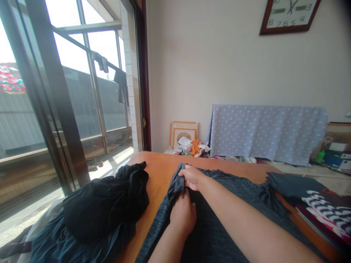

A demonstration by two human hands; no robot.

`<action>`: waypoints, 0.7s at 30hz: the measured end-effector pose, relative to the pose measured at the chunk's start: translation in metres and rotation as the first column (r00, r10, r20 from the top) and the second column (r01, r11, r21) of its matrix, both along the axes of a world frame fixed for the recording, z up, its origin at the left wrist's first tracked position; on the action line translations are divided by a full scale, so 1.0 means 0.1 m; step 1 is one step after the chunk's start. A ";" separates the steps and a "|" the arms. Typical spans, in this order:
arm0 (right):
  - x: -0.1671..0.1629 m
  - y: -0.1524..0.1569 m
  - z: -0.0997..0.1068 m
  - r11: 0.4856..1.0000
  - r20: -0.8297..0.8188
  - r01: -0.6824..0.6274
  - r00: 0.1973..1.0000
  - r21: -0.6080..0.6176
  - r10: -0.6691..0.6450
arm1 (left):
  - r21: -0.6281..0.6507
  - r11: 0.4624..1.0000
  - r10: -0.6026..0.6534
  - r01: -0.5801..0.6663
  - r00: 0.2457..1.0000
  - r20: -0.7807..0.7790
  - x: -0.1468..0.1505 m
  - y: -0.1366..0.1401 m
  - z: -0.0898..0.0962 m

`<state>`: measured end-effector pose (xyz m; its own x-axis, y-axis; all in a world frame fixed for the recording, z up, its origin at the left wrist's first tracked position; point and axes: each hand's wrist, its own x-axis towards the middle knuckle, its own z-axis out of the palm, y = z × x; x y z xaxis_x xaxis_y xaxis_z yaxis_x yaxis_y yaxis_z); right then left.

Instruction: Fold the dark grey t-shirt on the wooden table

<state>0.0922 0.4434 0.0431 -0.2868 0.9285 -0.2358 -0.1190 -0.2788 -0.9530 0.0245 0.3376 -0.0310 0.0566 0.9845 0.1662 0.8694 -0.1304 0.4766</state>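
Observation:
A dark grey-blue heathered shirt [233, 182] lies spread over the table in front of me. My right hand [193, 178] reaches across it and pinches a bunched fold at its far left edge, thumb on top. Just below, my left hand [183, 213] grips the same fold from the near side, its fingertips partly hidden by the cloth. To the left of both hands sits a loose heap of black and dark blue clothes [106, 204]. At the right lie folded clothes, with a dark folded garment [293, 186] beside a striped one [329, 208].
The orange-brown wooden table [159, 164] has rounded corners. Behind it are picture frames [184, 128], an orange and white plastic bag pile [195, 147] and a blue dotted cloth [265, 131]. A glass door [79, 91] stands left; a clock [289, 16] hangs above.

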 end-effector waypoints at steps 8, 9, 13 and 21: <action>0.18 -0.26 -0.33 0.995 0.126 0.029 0.992 -0.092 -0.017 | -0.228 0.956 0.183 -0.185 0.983 -0.030 -0.23 0.02 0.13; 0.22 -0.28 -0.40 0.993 0.152 0.029 0.988 -0.112 -0.012 | -0.226 0.957 0.182 -0.184 0.983 -0.030 -0.23 0.01 0.12; 0.42 -0.27 -0.57 0.986 0.276 0.060 0.961 -0.158 -0.014 | -0.219 0.959 0.176 -0.182 0.983 -0.048 -0.22 0.00 0.10; 0.62 0.23 -0.53 0.970 0.501 0.227 0.831 0.088 -0.240 | -0.217 0.960 0.172 -0.178 0.984 -0.045 -0.22 -0.01 0.13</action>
